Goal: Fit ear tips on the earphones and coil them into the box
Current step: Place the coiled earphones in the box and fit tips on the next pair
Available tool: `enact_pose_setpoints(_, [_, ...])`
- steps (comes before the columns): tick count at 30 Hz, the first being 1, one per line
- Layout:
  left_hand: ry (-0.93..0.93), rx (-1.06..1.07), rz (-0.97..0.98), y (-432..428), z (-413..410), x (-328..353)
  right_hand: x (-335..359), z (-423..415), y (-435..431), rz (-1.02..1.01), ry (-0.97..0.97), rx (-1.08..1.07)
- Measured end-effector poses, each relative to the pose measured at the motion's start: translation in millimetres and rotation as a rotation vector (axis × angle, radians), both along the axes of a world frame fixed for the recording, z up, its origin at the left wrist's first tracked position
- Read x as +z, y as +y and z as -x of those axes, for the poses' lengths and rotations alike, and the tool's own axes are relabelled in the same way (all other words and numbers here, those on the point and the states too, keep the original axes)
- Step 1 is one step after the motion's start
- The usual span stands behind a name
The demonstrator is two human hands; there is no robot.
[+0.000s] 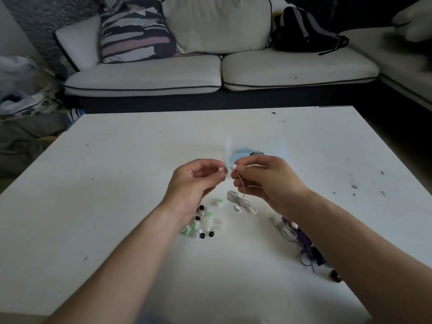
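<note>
My left hand [195, 181] pinches a small white ear tip [221, 169] between thumb and forefinger. A few centimetres to its right, my right hand [264, 180] pinches a white earbud [234, 166] whose thin cable [242, 190] hangs down to a loose white coil [240, 202] on the table. The tip and the earbud face each other without touching. Behind my hands lies the clear box [257, 148] with a light-blue insert, partly hidden by my right hand.
Several loose ear tips [203, 220], black, white and green, lie under my left wrist. More earphones [301, 239], white and purple, sit tangled beneath my right forearm. The white table [117, 171] ends ahead of a pale sofa [210, 71].
</note>
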State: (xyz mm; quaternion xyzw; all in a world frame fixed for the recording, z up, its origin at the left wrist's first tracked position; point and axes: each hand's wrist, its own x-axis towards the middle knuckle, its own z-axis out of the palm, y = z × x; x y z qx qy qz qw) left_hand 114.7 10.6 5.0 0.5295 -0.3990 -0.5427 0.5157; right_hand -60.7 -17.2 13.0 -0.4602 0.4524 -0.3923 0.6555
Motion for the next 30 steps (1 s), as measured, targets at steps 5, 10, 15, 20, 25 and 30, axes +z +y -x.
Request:
enact_pose_setpoints(5, [0.255,-0.005,-0.071,3.0,0.1,10.7,11.1,7.0,5.4,0.095,-0.012,0.004])
enact_pose_setpoints(10, [0.37,-0.051,-0.113,3.0,2.1,13.4,13.3,5.9,9.1,0.149,-0.016,0.017])
enact_pose_setpoints(15, [0.415,-0.074,-0.12,4.4,3.2,17.4,12.5,2.9,10.5,0.159,-0.027,-0.003])
enact_pose_setpoints(20, [0.437,-0.059,-0.127,4.3,1.9,18.3,13.8,4.0,9.9,0.168,-0.038,-0.023])
enact_pose_setpoints(25, [0.4,-0.048,-0.136,5.7,3.4,19.7,15.1,3.9,11.2,0.178,-0.035,0.003])
enact_pose_setpoints(30, [0.396,-0.049,-0.132,5.6,4.0,20.1,14.1,2.6,11.5,0.185,-0.02,0.003])
